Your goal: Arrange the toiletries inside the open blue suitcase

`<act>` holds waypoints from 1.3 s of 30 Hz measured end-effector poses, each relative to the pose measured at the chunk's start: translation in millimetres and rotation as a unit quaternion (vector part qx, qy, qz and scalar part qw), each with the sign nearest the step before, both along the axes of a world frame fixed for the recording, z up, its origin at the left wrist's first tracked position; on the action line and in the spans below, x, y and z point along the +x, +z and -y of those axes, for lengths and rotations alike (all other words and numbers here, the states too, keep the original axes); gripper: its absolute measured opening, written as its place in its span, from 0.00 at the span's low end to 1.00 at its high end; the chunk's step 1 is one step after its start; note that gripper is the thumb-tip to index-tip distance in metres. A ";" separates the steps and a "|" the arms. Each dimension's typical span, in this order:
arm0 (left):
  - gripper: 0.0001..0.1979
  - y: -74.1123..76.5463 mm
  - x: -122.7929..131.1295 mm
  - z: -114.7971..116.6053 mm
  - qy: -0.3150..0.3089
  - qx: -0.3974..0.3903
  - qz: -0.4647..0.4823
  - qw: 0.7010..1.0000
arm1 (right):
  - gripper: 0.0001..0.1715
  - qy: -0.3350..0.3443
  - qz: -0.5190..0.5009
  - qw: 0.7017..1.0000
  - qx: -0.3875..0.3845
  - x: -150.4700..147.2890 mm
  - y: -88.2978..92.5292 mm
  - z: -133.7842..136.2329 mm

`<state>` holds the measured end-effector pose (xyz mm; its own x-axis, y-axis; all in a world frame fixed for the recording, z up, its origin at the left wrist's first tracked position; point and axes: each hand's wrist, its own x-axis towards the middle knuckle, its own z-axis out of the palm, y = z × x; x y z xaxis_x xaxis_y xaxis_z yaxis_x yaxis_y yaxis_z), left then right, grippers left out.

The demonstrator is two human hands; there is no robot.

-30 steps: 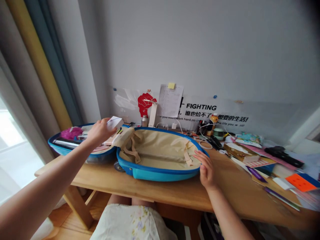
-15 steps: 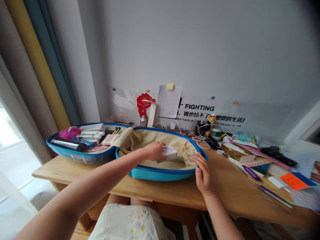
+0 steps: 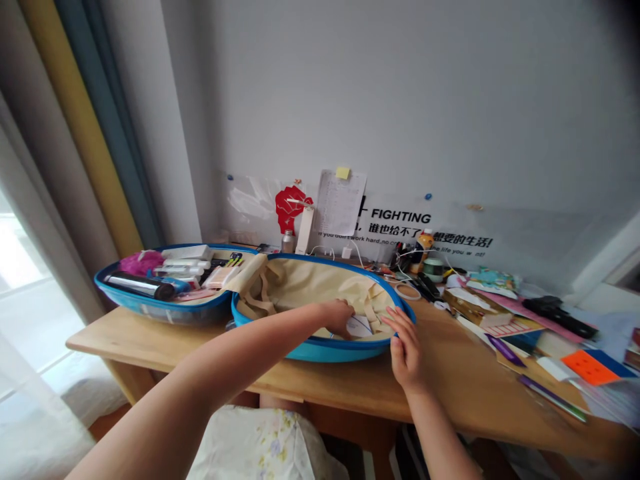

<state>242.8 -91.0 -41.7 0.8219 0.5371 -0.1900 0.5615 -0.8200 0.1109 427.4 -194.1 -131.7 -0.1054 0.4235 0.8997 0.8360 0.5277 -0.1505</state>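
An open blue case with beige lining lies on the wooden table. My left hand [image 3: 338, 316] is inside its right half [image 3: 310, 350], closed on a small white box [image 3: 359, 327] low against the lining near the front right. My right hand [image 3: 406, 348] rests at the right rim with its fingers spread, holding nothing. Beige straps [image 3: 264, 293] lie in this half. The left half [image 3: 165, 307] holds a pink mesh puff [image 3: 140, 263], a dark cylinder [image 3: 139, 285], white tubes [image 3: 181, 268] and a white box [image 3: 186, 252].
Along the wall stand a silver-capped bottle [image 3: 287, 241], a white lamp [image 3: 305, 230] and an orange bottle [image 3: 423, 248]. Papers, a purple pen [image 3: 505, 349], a black item [image 3: 559, 316] and an orange-and-blue piece [image 3: 590, 367] clutter the table's right side.
My left hand has moved right and slightly down inside the case with the white box, closer to my right hand. The right hand has stayed at the rim.
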 end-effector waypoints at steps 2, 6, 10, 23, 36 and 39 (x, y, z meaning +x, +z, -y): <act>0.37 -0.6 1.4 -0.5 0.003 -0.007 -0.001 1.000 | 0.22 0.004 -0.003 1.000 -0.001 -0.4 0.9 0.4; 0.36 -4.3 4.0 -1.7 0.009 -0.018 -0.028 0.999 | 0.21 0.008 -0.008 1.000 0.001 -1.8 3.2 0.9; 0.40 -7.5 4.0 -4.0 0.001 -0.040 -0.028 0.999 | 0.21 0.008 0.000 1.000 0.009 -2.0 2.6 0.2; 0.31 2.5 -9.7 -11.7 -0.005 -0.087 0.060 0.994 | 0.21 0.008 -0.001 1.000 0.015 3.8 -1.3 -3.9; 0.21 46.8 -250.3 -115.0 0.422 0.130 0.225 0.868 | 0.22 0.007 -0.007 1.000 0.018 5.7 -3.8 -5.7; 0.25 42.3 -301.9 -133.5 0.475 0.176 0.132 0.852 | 0.23 0.003 0.000 1.000 0.015 6.3 -2.9 -4.7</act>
